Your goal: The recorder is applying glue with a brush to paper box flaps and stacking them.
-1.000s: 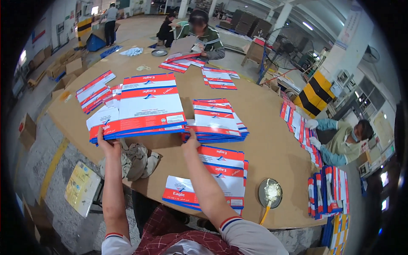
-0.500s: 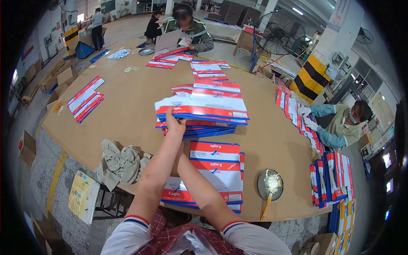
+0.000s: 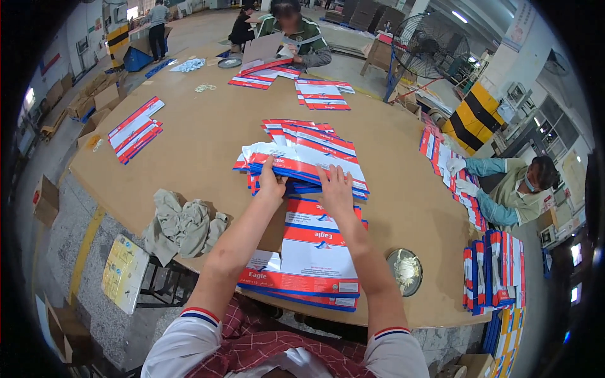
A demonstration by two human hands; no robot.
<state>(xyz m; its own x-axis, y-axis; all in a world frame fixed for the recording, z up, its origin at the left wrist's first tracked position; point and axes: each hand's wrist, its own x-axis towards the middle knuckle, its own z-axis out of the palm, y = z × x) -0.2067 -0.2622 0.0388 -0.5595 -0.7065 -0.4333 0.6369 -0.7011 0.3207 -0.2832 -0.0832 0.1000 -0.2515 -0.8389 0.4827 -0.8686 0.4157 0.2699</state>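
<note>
Ahead of me lies a stack of flat printed cartons (image 3: 315, 154), red, white and blue, fanned unevenly. My left hand (image 3: 271, 181) grips its near edge, thumb on top and fingers out of sight underneath. Flat along the same edge, further right, rests my right hand (image 3: 337, 190), with its fingers spread over the top sheet. Between my forearms a second pile of flat cartons (image 3: 320, 261) lies at the table's near edge. Beside my right forearm is a round pan of white paste (image 3: 406, 272).
A crumpled beige cloth (image 3: 183, 227) lies at the table's near left, above a stool (image 3: 125, 274). More flat cartons (image 3: 135, 131) lie far left. Co-workers handle cartons at the far side and the right, where a bundled stack (image 3: 495, 271) stands. A fan (image 3: 430, 44) stands behind.
My right hand has come out from under the stack and now lies on its near edge. The lifted cartons have come down onto the pile. The whole view has shifted slightly.
</note>
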